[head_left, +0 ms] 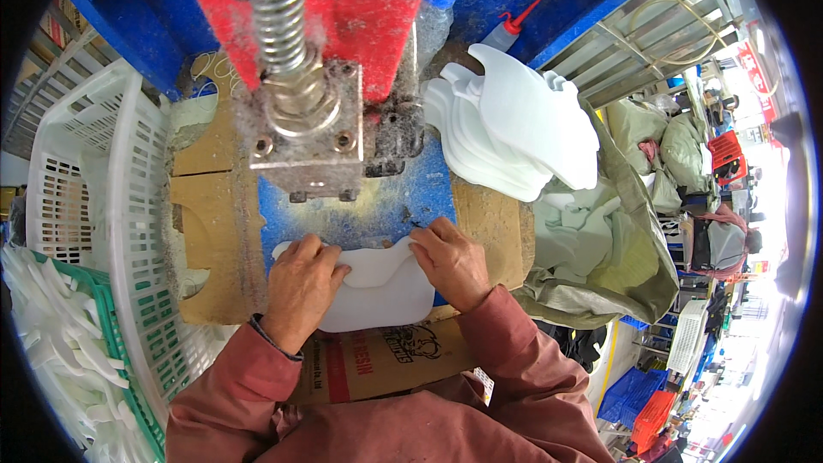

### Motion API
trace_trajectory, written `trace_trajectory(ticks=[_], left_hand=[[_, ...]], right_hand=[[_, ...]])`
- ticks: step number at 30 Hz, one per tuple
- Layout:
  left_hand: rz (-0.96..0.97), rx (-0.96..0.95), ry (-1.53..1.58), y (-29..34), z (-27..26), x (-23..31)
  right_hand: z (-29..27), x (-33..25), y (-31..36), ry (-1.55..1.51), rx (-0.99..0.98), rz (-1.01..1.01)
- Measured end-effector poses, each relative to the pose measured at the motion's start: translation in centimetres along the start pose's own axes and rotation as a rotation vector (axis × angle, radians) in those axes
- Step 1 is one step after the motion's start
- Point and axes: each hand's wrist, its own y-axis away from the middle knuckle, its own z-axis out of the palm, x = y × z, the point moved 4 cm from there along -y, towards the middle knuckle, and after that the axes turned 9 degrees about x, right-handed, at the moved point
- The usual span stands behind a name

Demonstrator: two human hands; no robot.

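My left hand [302,285] pinches the left end of a white shaped padding piece [381,302], thumb lying on its upper face. At its far right corner my right hand [450,262] grips the same piece, with fingertips curled over the edge. A curved fold or second layer crosses the piece between my hands. It rests at the front of the blue worktop [360,219], its near edge above a brown cardboard box [386,369]. Just beyond my hands hangs the metal block [307,154] of a red machine [369,17] with a coil spring.
Stacked white shaped pieces [523,129] stand right of the machine, beside an open sack [639,266] of white pieces. On the left are a white plastic basket [129,206] and a green basket [116,339] holding white strips. A red-tipped bottle [504,34] stands behind the stack.
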Motion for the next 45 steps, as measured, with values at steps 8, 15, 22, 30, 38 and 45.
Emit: trace_trajectory(ticks=[8,15,22,30,38,45], left_hand=[[0.049,-0.011,0.084,0.0,-0.8,3.9],[0.174,-0.018,0.163,-0.6,3.9,6.1],[0.182,-0.052,0.105,0.1,4.5,6.0],[0.169,-0.083,0.074,0.2,4.4,6.3],[0.159,-0.09,0.049,0.1,4.3,6.5],[0.123,-0.124,0.047,0.1,4.2,6.8]], right_hand=[[-0.2,-0.6,-0.1,0.092,0.004,0.004],[-2.1,1.2,1.4,-0.219,0.116,0.291],[-1.8,3.1,3.7,-0.485,0.132,0.527],[-1.0,4.2,4.4,-0.702,0.13,0.711],[-1.0,4.3,3.5,-0.581,0.157,0.648],[-0.9,4.1,2.8,-0.432,0.244,0.515]])
